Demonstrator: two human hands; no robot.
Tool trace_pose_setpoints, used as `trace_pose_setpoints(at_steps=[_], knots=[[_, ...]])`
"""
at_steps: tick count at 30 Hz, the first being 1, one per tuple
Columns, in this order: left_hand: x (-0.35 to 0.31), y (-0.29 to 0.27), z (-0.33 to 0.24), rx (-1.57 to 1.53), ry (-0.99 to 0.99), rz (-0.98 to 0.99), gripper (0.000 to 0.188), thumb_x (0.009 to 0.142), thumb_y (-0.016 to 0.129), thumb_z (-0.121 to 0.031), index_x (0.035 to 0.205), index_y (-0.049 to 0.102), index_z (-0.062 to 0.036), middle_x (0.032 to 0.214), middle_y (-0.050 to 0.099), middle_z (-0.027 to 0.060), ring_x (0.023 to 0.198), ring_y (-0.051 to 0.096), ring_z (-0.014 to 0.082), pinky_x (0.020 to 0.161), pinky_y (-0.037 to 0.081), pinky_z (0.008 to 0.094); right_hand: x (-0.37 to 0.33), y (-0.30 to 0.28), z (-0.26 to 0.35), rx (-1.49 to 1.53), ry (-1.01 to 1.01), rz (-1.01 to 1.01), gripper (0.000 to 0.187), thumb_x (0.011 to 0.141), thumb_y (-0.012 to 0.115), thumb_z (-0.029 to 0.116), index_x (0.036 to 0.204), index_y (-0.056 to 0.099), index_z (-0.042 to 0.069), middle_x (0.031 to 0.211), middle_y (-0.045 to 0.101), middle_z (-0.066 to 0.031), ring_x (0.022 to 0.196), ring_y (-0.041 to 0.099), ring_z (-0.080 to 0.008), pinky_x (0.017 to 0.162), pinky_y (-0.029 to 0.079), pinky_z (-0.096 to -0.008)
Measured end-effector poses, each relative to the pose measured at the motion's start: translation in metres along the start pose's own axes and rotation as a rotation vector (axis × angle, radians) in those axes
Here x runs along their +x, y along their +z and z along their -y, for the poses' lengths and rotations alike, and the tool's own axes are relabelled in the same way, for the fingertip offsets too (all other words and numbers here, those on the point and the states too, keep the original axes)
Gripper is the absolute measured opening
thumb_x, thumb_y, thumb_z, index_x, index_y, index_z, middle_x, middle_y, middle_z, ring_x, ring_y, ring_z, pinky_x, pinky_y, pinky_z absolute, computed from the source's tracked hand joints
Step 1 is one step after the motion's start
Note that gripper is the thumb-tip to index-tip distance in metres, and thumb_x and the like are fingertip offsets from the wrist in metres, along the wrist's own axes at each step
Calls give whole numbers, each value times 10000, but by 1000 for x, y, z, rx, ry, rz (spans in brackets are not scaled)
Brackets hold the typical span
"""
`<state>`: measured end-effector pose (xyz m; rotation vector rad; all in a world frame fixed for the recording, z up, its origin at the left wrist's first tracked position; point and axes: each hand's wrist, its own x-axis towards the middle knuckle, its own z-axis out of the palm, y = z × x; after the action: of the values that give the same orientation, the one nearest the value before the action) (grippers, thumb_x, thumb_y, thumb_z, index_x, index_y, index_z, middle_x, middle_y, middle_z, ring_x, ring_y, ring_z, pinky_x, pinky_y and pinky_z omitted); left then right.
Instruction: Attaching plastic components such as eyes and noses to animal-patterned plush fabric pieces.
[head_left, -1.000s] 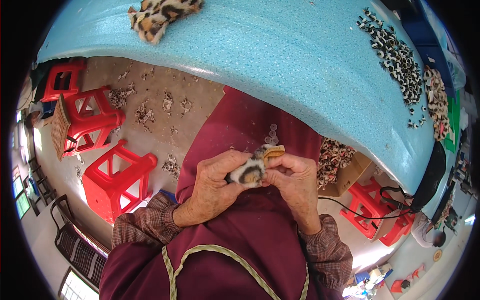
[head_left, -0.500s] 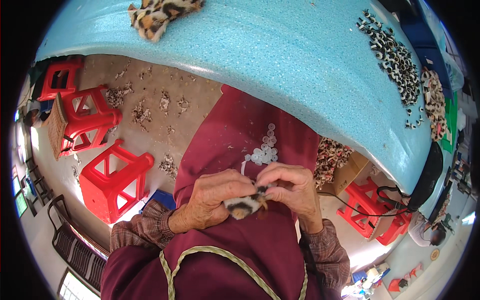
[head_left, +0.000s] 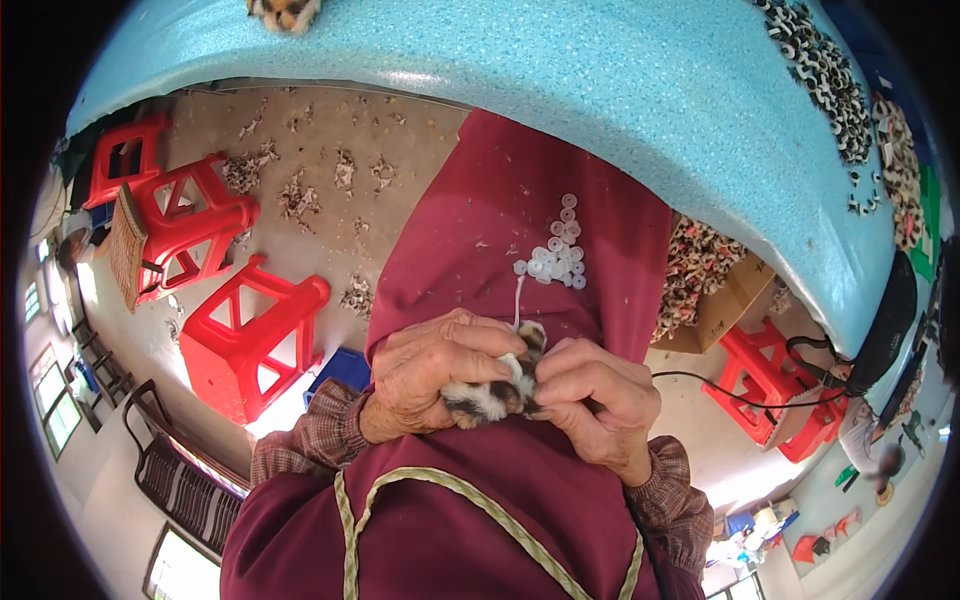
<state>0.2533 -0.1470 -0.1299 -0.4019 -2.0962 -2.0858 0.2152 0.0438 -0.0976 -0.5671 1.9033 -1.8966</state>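
Observation:
Over my lap, my left hand (head_left: 435, 370) is closed around a small furry plush piece (head_left: 478, 404) with white, black and tan patches. A bit of white shows on it beside my fingertips; I cannot make out what that is. My right hand (head_left: 603, 402) pinches the right side of the same piece, its thumb and fingers pressed together. Just beyond the hands, several small translucent white plastic washers (head_left: 555, 265) lie loose on the maroon apron (head_left: 500, 210). A thin white strip (head_left: 518, 300) runs from near the washers down toward the piece.
Ahead is a blue-covered table (head_left: 560, 80) with another furry piece (head_left: 285, 12) and a pile of black-and-white parts (head_left: 830, 85). Red stools (head_left: 250, 340) stand at left, another stool (head_left: 745, 365) at right. A cardboard box (head_left: 735, 300) beside my lap holds patterned pieces. Scraps litter the floor (head_left: 400, 130).
The view has shifted, so the table sits higher in it. My right hand has moved from the top of the furry piece down to its right side, and the piece has turned.

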Motion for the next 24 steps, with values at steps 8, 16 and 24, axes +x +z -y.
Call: trace_pose_setpoints(at_steps=[8,16,24], knots=[[0,-7,-4,55,78,67,301,716,763,-84,911,555,13,963,626,186,879,665,345,725,552,400,0,5,4,-111,-202,-14,221,612,690,-88,803,609,-10,786,576,-104,654,588,-245,558,493,-320],[3,-13,-6,45,141,74,290,717,738,-66,925,566,40,929,623,188,861,659,354,727,551,431,2,9,13,-194,-224,27,224,589,665,-103,787,650,0,773,600,-111,658,604,-249,556,503,-317],[-2,-16,-7,148,122,57,324,667,740,-39,943,596,49,881,624,169,813,659,335,710,545,410,6,15,14,-206,-201,26,188,613,694,-82,776,647,-2,750,596,-113,620,597,-236,537,494,-310]])
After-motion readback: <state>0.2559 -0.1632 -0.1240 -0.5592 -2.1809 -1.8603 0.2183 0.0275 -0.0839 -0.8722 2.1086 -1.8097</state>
